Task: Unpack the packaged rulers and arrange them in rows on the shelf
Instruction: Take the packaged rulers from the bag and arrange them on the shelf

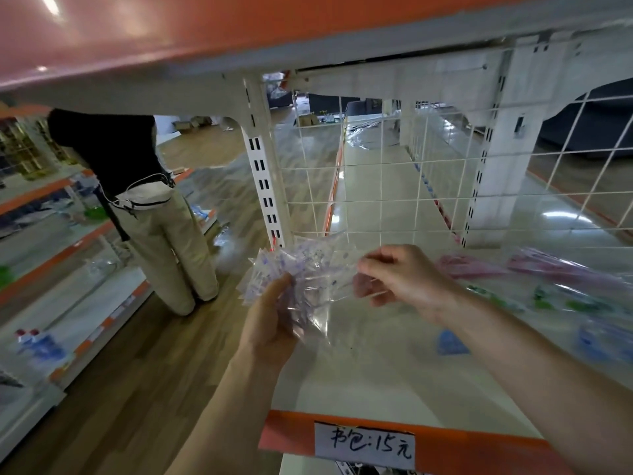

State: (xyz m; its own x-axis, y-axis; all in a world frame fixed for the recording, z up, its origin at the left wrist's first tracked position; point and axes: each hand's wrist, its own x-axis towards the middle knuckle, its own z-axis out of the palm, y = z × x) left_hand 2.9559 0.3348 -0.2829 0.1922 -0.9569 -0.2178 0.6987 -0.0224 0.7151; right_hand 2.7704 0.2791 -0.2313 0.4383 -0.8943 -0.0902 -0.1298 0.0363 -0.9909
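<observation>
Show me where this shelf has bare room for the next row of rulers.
Bare: the shelf front-left, between the orange edge's price label and the small blue pack; also beneath the held bag of rulers, back to the wire grid. Crowded: the right side, with pink packs and green packs.

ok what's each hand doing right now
Left hand: grips the clear pack of rulers.
Right hand: pinches the same pack's plastic at its other end.

Both forearms reach forward; the left hand [274, 313] curls its fingers round a clear packet [315, 269], the right hand [400, 279] pinches its other end between thumb and fingertips
</observation>
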